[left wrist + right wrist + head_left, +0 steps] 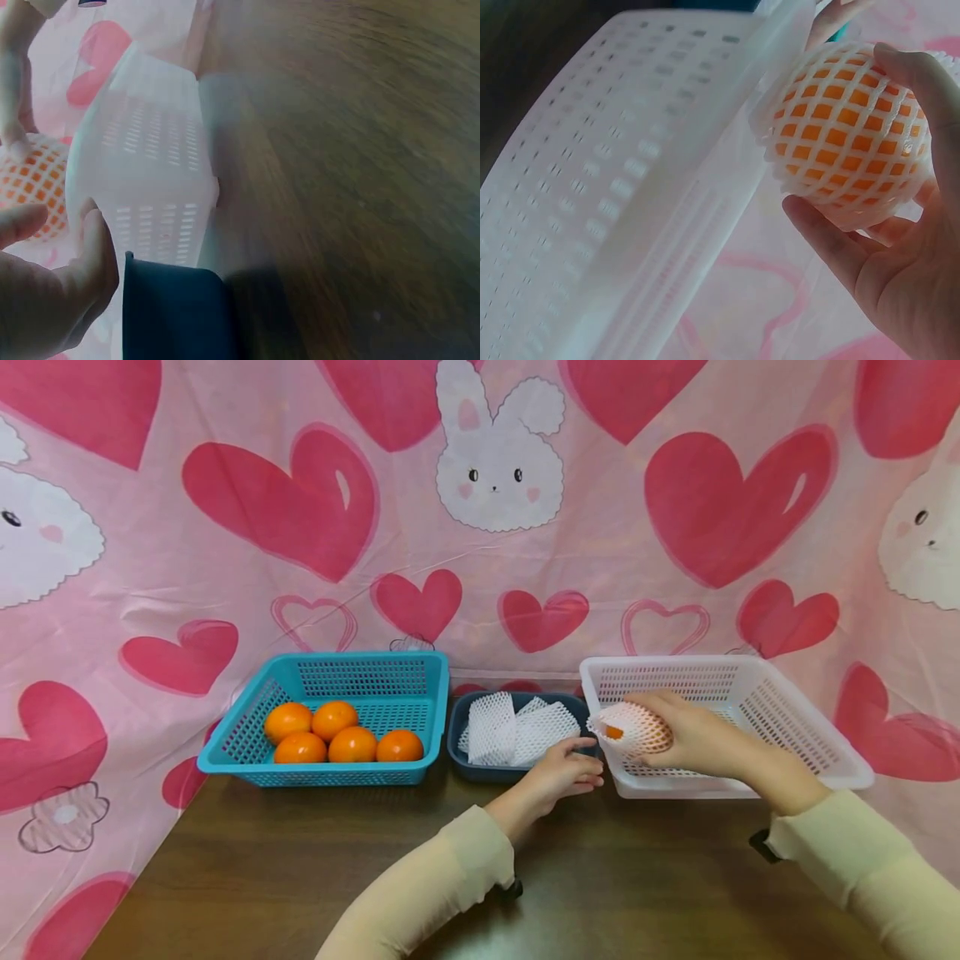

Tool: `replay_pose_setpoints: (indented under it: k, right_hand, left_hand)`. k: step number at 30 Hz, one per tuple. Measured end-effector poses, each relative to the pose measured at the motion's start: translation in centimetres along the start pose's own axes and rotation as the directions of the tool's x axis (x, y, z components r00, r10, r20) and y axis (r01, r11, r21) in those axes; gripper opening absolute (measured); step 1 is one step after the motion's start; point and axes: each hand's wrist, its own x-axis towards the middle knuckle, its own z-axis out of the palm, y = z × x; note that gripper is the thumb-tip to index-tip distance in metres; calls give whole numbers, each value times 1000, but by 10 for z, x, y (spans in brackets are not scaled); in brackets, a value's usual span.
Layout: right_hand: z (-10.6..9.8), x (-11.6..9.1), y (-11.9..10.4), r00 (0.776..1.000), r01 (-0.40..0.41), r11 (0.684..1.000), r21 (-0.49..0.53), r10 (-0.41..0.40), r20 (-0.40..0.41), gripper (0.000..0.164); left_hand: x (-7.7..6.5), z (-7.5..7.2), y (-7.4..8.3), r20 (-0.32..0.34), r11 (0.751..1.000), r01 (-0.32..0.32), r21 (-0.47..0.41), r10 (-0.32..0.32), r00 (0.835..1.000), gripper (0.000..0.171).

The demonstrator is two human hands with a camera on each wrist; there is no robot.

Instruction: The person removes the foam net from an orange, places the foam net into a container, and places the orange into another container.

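Observation:
My right hand (693,735) grips an orange in a white foam net sleeve (633,731), held over the left end of the white basket (795,760). In the right wrist view, thumb and fingers curl round the netted orange (847,127), whose skin shows through the mesh. My left hand (561,777) is apart from it, fingers relaxed, at the front right corner of the dark blue tray (480,772). White foam net sleeves (517,731) lie in that tray. In the left wrist view the left hand (60,292) holds nothing and stands beside the white basket's wall (150,165).
At the left a turquoise basket (315,772) holds several bare oranges (352,745). The three containers stand in a row along the back of the brown wooden table (600,877). Behind them hangs a pink cloth (510,560) with hearts and rabbits.

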Motion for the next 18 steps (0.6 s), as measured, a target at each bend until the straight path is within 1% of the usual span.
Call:
replay_pose_setpoints:
  k: [6,11,14,18]
  right_hand:
    - [7,1,-12,999,49,998,38,-48,-24,83]
    - [9,0,-20,997,66,996,57,-63,-53,83]
    - [9,0,-27,996,74,995,66,-71,-50,84]
    - [11,-2,-37,996,82,993,80,-79,-43,85]
  left_hand:
    - [-10,-12,-1,5,999,-4,34,4,1000,48]
    - [-18,-19,1,6,1000,1,20,-2,1000,47]
    - [-22,-23,2,9,1000,-2,7,2,1000,45]
    - [-26,-27,1,15,1000,-11,19,11,1000,44]
